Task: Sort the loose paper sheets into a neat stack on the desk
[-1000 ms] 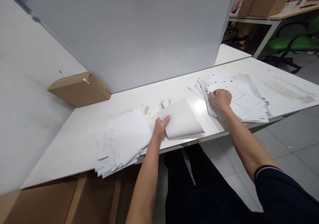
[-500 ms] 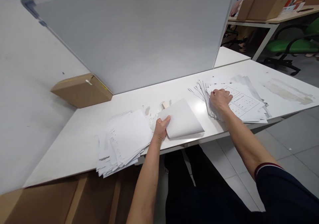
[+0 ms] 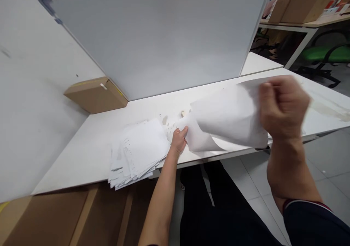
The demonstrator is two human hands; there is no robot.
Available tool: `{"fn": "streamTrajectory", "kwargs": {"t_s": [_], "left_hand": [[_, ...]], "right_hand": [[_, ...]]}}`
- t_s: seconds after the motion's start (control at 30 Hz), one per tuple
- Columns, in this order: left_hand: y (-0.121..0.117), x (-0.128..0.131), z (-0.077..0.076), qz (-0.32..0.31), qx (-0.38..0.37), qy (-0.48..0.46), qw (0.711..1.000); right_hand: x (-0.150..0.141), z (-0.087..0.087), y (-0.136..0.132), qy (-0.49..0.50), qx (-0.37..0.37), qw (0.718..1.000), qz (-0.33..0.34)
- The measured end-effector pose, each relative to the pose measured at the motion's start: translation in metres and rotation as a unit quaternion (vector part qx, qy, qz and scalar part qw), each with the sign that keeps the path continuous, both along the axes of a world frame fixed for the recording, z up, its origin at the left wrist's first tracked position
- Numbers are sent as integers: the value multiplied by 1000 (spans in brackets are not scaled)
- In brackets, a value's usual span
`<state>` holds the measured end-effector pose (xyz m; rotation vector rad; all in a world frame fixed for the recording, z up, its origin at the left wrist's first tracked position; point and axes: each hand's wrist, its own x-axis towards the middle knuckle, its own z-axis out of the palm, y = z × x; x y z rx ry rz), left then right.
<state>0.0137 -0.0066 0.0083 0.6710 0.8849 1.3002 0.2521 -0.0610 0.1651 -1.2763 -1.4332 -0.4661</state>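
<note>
My left hand (image 3: 179, 140) is closed on the left edge of a white sheet of paper (image 3: 198, 138), thumb on top, near the front of the white table. Raised and slightly blurred, my right hand (image 3: 284, 104) pinches the right end of another paper sheet (image 3: 229, 113), which curves in the air and overlaps the first sheet. To the left of my left hand lies an uneven pile of paper (image 3: 142, 149), its corners sticking out past the table's front edge. The right-hand pile is almost wholly hidden behind my right hand and the lifted sheet.
A whiteboard (image 3: 164, 42) stands along the back of the table (image 3: 95, 147). A cardboard box (image 3: 95, 94) leans at the back left. A small beige block (image 3: 183, 113) lies behind the sheets. Open cartons (image 3: 49, 217) are below the front left edge; a green chair (image 3: 328, 54) is at far right.
My right hand has come up off the right-hand pile with a sheet and brought it left, over the sheet in my left hand. The left hand keeps its grip. The view has shifted slightly.
</note>
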Motion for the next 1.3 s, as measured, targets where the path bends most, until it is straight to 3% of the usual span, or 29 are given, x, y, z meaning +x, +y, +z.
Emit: {"fn": "streamTrajectory", "kwargs": {"t_s": [0.07, 0.13, 0.2, 0.27, 0.33, 0.4, 0.5, 0.57, 0.63, 0.7, 0.77, 0.83, 0.97, 1.17, 1.3], "left_hand": [[-1, 0, 1, -2, 8, 1, 1000], [-3, 0, 3, -4, 9, 6, 1000], [-4, 0, 5, -5, -1, 17, 1000], [-4, -1, 6, -2, -8, 20, 1000], [-3, -1, 5, 5, -5, 11, 1000], [-1, -1, 3, 13, -3, 4, 1000], [1, -1, 1, 13, -14, 8, 1000], [1, 0, -1, 6, -13, 18, 1000], [1, 0, -2, 0, 4, 25, 1000], [0, 0, -4, -8, 9, 29, 1000], [0, 0, -4, -11, -7, 32, 999], [0, 0, -4, -4, -26, 21, 999], [4, -1, -2, 34, -45, -35, 998], [4, 0, -4, -3, 6, -23, 1000], [1, 1, -3, 8, 48, 17, 999]], "right_hand": [[-4, -7, 18, -2, -78, 996, 35], [-9, -19, 39, -39, -202, 978, 40], [-16, -29, 54, -115, -339, 934, 15], [-22, -34, 59, -189, -403, 895, -24], [-23, -29, 52, -211, -378, 900, -48], [-16, -15, 37, -181, -302, 935, -40], [-1, 15, 14, -65, -218, 972, 60], [3, 29, 8, 21, -243, 955, 167], [-3, 28, 13, 67, -310, 918, 237], [-17, 11, 29, 49, -349, 911, 216], [-35, -18, 50, -25, -349, 929, 123], [-50, -50, 68, -107, -370, 921, 52], [-62, -95, 88, -176, -383, 907, 1], [-71, -110, 94, -166, -381, 909, 23], [-74, -118, 92, -73, -355, 928, 86]]}}
